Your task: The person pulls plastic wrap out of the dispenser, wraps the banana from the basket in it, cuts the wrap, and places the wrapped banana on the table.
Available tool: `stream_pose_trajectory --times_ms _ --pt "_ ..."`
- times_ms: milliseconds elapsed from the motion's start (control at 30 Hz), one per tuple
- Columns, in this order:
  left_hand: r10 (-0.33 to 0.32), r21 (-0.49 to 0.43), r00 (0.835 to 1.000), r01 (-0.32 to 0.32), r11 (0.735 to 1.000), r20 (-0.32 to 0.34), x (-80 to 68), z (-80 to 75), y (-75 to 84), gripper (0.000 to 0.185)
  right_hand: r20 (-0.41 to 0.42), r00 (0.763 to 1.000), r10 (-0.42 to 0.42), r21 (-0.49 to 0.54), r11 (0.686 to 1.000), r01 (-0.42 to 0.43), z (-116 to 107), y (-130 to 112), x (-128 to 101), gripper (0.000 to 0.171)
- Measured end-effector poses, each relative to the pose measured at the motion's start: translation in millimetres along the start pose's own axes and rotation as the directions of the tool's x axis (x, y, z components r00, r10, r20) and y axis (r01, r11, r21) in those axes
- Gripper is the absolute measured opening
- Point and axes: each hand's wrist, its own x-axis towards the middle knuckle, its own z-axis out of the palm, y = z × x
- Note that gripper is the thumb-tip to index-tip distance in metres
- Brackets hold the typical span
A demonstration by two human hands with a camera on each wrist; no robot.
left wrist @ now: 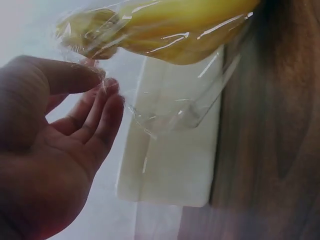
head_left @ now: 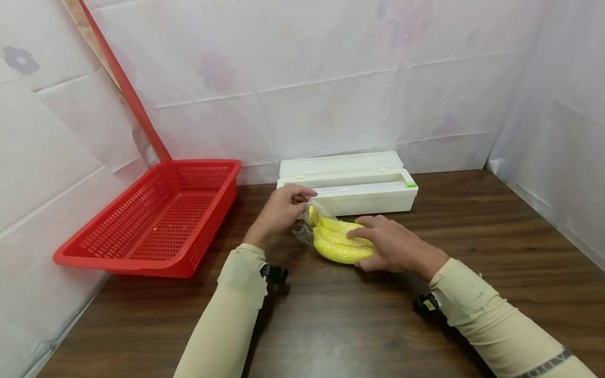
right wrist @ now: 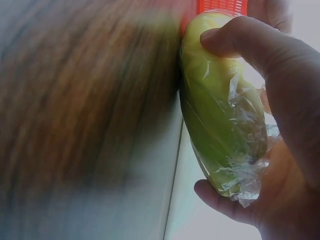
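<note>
A red plastic basket [head_left: 156, 220] with little holes sits on the brown wooden table [head_left: 496, 236].

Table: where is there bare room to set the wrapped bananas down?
The table is bare right of the white dispenser box and across the near edge between the sleeves. The red basket is empty too. It is crowded where the left hand, right hand and bananas meet before the box.
</note>
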Motion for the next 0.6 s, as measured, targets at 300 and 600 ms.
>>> stream_pose_trajectory --times_ms 300,600 --pt "0.015 0.070 0.992 -0.006 0.998 -0.124 1.6 7.9 1.1 0.008 -0.013 1.000 -0.020 -0.046 0.999 0.020 0 -3 0 0.057" --pt "-0.052 -0.029 0.996 0.050 0.998 -0.077 0.4 -4.5 12.6 0.011 -0.032 0.999 -0.043 -0.093 0.995 0.040 2 -3 1 0.059"
